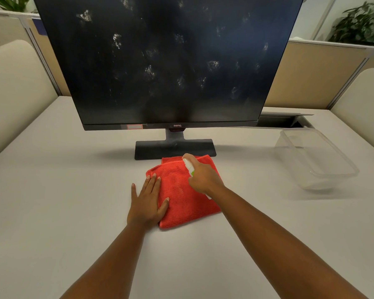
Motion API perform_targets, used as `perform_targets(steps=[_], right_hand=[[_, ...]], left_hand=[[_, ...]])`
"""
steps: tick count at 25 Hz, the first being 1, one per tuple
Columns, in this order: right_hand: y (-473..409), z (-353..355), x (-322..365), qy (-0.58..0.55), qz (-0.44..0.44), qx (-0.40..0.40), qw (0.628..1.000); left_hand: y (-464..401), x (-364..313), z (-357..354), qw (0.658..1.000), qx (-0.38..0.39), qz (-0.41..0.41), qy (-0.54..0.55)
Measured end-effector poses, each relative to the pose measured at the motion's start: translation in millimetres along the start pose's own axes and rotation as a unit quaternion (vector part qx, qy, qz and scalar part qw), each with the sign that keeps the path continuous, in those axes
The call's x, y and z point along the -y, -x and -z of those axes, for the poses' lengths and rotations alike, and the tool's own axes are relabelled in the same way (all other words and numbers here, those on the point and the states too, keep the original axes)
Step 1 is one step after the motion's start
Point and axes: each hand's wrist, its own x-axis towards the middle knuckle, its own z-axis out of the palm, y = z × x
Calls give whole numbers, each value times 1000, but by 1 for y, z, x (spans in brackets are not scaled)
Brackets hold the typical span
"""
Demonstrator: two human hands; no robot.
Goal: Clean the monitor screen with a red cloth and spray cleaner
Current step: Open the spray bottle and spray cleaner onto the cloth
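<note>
A black monitor (168, 61) stands on the desk, its dark screen dotted with several whitish smudges. In front of its base (156, 150) lies a folded red cloth (181, 190). My left hand (148, 200) lies flat, fingers spread, on the cloth's left edge and the desk. My right hand (201, 175) hovers over the cloth's upper right part, closed around a small white spray bottle (188, 166) with a green label, its nozzle end pointing up and toward the monitor. Most of the bottle is hidden in the fist.
An empty clear plastic container (324, 167) sits on the desk (52, 190) to the right. Behind the monitor is an open cable slot (279, 121) and beige partition panels (311, 78). Plants stand beyond the partitions, one at the far right (356, 22).
</note>
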Motion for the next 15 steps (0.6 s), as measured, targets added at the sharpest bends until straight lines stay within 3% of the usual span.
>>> perform_targets(steps=[7,15], right_hand=[[-1,4,-15,-4,-10,-28,1000],[16,0,-29,-34,-5,26,999]], left_hand=[[0,0,0,1000,4,3,-1],[-1,0,-1,1000,-4,-5,-6]])
